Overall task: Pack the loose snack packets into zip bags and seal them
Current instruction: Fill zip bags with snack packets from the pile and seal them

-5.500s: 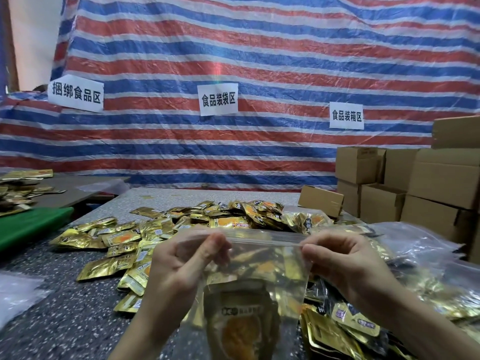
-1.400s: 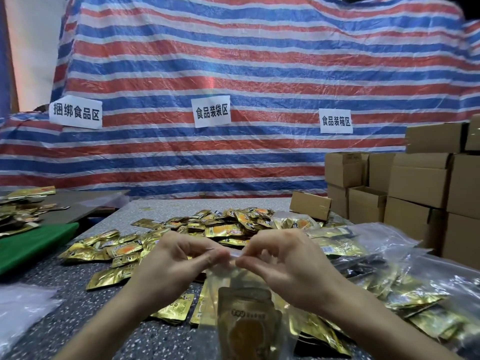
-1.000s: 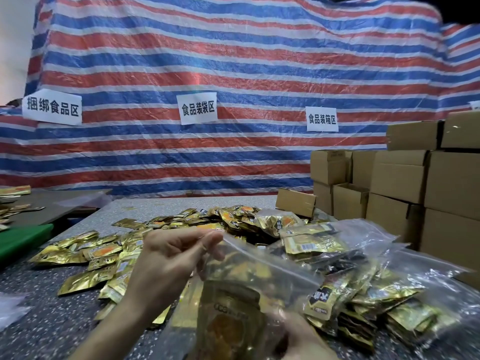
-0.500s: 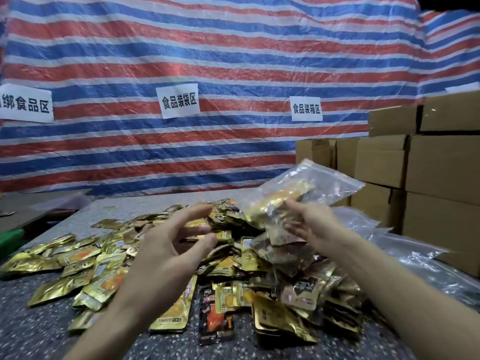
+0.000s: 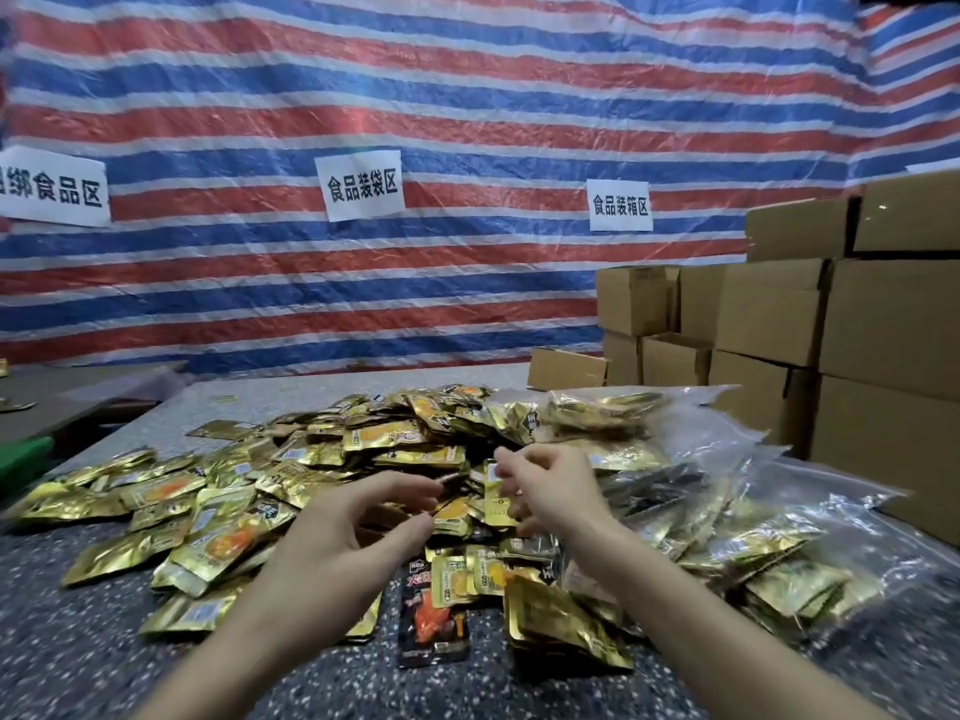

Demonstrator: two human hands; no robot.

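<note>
Loose snack packets: heaped at centre frame on the speckled table, within easy reach. Left hand: fingers released and spread above the heap, likely poised to gather. Right hand: fingers half-curled over packets; whether it grasps one cannot be told. Filled zip bags: piled at right, probably set aside as done.

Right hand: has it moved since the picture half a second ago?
Yes. The right hand has come down and to the left, away from the boxes, and is now over the packets.
</note>
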